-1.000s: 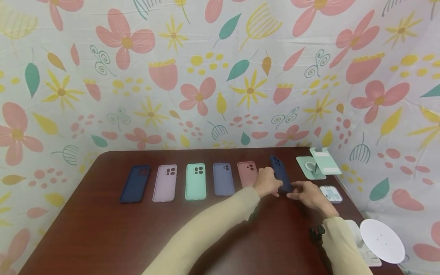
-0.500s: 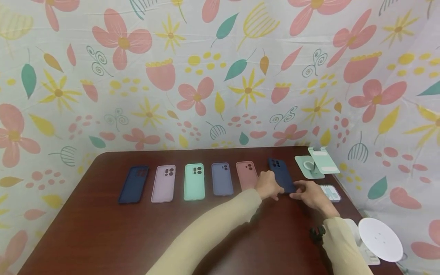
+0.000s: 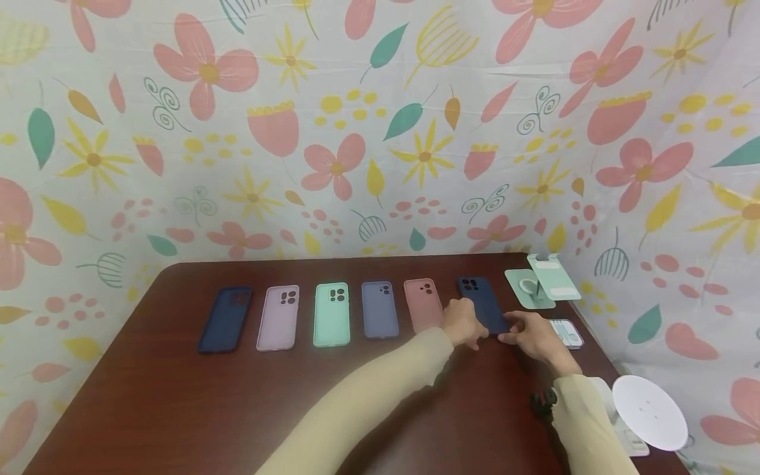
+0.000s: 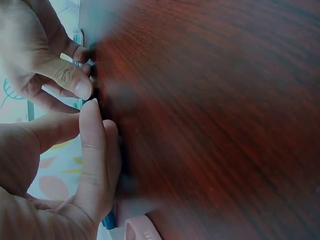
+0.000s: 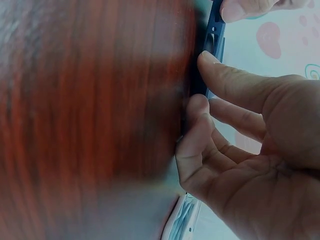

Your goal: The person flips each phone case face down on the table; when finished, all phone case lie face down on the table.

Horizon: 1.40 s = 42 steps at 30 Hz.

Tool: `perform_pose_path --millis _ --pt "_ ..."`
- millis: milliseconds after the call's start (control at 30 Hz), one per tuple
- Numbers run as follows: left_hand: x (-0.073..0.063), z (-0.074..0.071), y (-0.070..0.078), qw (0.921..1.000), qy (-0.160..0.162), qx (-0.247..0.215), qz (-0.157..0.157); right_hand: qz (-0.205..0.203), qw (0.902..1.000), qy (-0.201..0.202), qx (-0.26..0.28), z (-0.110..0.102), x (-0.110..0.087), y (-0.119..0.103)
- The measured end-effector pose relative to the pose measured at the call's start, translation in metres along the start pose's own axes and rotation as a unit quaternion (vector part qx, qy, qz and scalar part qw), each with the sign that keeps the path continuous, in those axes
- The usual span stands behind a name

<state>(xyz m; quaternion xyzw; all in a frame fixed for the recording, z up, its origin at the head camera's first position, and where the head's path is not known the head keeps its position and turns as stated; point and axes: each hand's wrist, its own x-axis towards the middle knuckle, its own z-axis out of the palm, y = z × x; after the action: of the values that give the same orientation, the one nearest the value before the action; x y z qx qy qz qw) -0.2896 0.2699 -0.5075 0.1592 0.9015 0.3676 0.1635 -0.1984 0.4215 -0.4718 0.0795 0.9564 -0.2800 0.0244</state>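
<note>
A dark blue phone case (image 3: 482,300) lies back up at the right end of a row of cases, its camera holes at the far end. My left hand (image 3: 463,322) holds its near left corner between thumb and fingers. At the near right corner my right hand (image 3: 531,330) grips it, thumb on the near edge and fingers along the side. In the right wrist view the case's end edge (image 5: 215,35) shows small cutouts. Just left of my left hand is a pink case (image 3: 420,303), partly covered by that hand.
Farther left lie a blue-grey case (image 3: 380,313), a mint case (image 3: 331,320), a lilac case (image 3: 279,323) and another dark blue case (image 3: 224,322). At right stand a mint folding stand (image 3: 553,280), a small white box (image 3: 568,334) and a white round disc (image 3: 650,412). A floral cloth (image 3: 356,198) hangs behind the table.
The dark blue case was tipped up on its side between my hands; it has come down flat, back facing up. Both hands have kept to its near end.
</note>
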Motion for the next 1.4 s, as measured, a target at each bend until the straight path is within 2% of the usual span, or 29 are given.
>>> perform_pose_path --millis 167,400,567,633,800,900,1000,1167,1400 --pt "0.005 0.005 -0.003 0.9994 -0.001 0.035 0.003 -0.004 1.0 -0.001 0.0 0.001 0.001 0.001" --pt "0.01 0.016 -0.002 0.9973 -0.006 0.069 0.024 0.003 1.0 0.004 -0.008 -0.002 -0.002 0.003" --pt "0.005 0.013 0.0 0.9978 -0.002 0.061 0.027 0.003 1.0 0.007 -0.006 -0.001 0.0 0.004" --pt "0.001 0.01 0.001 0.9986 -0.003 0.049 0.021 0.003 1.0 0.007 -0.005 0.0 0.001 0.004" --pt "-0.026 -0.01 0.012 1.0 -0.005 -0.005 0.001 0.009 0.9999 0.007 -0.007 0.0 0.002 0.004" --pt "-0.04 -0.021 0.015 0.9998 0.001 -0.018 -0.001 0.01 0.9998 0.011 -0.01 0.0 0.0 0.004" --pt "-0.048 -0.024 0.013 0.9998 0.012 -0.014 0.009 0.011 0.9996 0.021 -0.012 0.003 -0.001 0.005" --pt "-0.06 -0.029 0.01 0.999 0.004 -0.027 0.036 0.007 0.9985 0.054 -0.002 0.01 -0.007 0.001" --pt "-0.072 -0.042 -0.001 0.9977 0.0 -0.046 0.049 -0.03 0.9952 0.093 0.007 0.018 -0.015 -0.018"
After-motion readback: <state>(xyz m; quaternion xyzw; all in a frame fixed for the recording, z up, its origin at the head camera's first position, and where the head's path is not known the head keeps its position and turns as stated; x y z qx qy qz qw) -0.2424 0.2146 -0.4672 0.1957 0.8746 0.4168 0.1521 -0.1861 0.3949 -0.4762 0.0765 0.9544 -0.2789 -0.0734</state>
